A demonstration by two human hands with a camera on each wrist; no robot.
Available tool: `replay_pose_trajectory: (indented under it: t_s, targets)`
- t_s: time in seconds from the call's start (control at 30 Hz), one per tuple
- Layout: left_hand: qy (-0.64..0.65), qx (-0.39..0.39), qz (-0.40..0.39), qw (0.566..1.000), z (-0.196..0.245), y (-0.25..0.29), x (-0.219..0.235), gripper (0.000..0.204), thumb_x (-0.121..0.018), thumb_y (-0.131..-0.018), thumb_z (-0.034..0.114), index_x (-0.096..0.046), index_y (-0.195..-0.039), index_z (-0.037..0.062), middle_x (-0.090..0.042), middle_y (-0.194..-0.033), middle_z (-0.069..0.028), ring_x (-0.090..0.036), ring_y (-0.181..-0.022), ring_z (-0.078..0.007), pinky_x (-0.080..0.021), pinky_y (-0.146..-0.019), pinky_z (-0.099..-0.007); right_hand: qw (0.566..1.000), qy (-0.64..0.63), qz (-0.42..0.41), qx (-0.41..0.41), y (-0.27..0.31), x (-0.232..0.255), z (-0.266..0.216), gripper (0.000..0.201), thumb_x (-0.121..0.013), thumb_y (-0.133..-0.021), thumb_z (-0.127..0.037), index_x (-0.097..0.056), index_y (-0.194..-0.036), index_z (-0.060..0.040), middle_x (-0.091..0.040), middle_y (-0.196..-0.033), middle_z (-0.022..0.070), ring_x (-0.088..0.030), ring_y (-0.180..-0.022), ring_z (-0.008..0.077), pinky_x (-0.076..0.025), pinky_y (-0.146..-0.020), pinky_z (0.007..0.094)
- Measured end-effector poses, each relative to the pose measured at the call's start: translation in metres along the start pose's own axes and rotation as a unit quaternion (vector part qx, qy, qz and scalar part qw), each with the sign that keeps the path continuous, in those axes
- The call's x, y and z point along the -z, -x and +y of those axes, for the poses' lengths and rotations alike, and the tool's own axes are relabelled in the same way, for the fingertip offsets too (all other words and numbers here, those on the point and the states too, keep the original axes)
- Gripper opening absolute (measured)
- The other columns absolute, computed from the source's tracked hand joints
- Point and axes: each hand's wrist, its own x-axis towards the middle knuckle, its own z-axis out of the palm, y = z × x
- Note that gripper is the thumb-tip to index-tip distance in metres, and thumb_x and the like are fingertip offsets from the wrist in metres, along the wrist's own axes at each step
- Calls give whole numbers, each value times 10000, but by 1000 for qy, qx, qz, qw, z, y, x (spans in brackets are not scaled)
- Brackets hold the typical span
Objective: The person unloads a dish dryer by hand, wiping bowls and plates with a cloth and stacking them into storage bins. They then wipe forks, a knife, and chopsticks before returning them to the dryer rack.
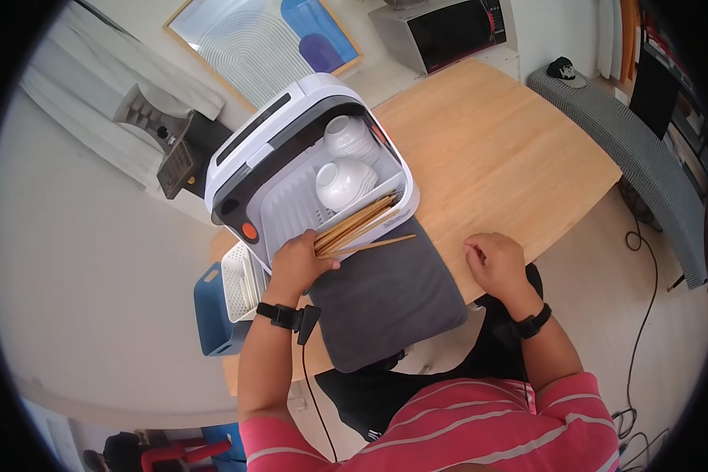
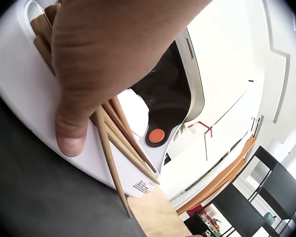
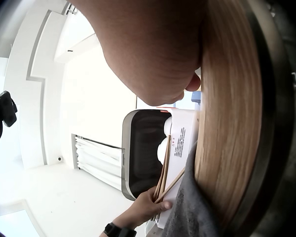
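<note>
Grey cloth (image 1: 393, 307) lies over the near edge of the wooden table (image 1: 495, 134) in the head view, and beyond it, toward the table's left end, stands a white box (image 1: 411, 206); two stacks of white bowls (image 1: 344, 185) sit by its right side, while a bundle of wooden chopsticks (image 1: 358, 220) lies along its near edge, one of them splayed out over the cloth. The left hand (image 1: 295, 266) grips the bundle at its left end; the right hand (image 1: 497, 263) is loosely curled at the table's near edge, with nothing to be seen in it. A white basket (image 1: 232, 271) and a blue bin (image 1: 212, 315) stand off the box's left corner. From the left wrist, the thumb (image 2: 73, 123) lies across the box's near wall, and the chopsticks fan out from beneath the hand toward the corner with the printed label (image 2: 144, 186); the other fingertips are out of sight. The chopsticks should be light and stiff, smooth enough to roll over one another; a firm hold round the middle of the bundle would likely bring the stray one into line. In the right wrist view the left hand has its fingers about the chopsticks at the box's near edge, and the right hand looms by the table edge, its fingertips mostly hidden
</note>
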Motion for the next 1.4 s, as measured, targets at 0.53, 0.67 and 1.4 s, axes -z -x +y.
replay_pose_trajectory:
  t_s: [0.53,0.67,1.4]
  targets:
    - [-3,-8,0,1000,-13,-2,30,469,-888,-717,314,-688,-1059,63,-744,-888,-163,-718,-880,-379,-550,-769,-459,1000,1,-1,-8,1,0,0,30,-719,-824,-61,-710,-851,-52,-706,-772,109,-684,-724,307,-540,-655,403]
    - [-3,15,68,998,-21,9,38,391,-849,-748,244,-682,-1050,60,-735,-873,-184,-714,-848,-390,-553,-736,-459,1000,-11,-8,-21,-1,0,-2,31,-714,-823,-56,-710,-853,-52,-706,-775,112,-681,-723,313,-540,-653,401]
    - [134,11,101,986,17,121,-64,305,-766,-782,158,-665,-1059,82,-728,-853,-161,-711,-801,-368,-564,-691,-467,900,-286,-217,-246,-40,-43,-61,274,-644,-1016,-264,-677,-1041,7,-683,-818,44,-598,-696,81,-492,-616,241]
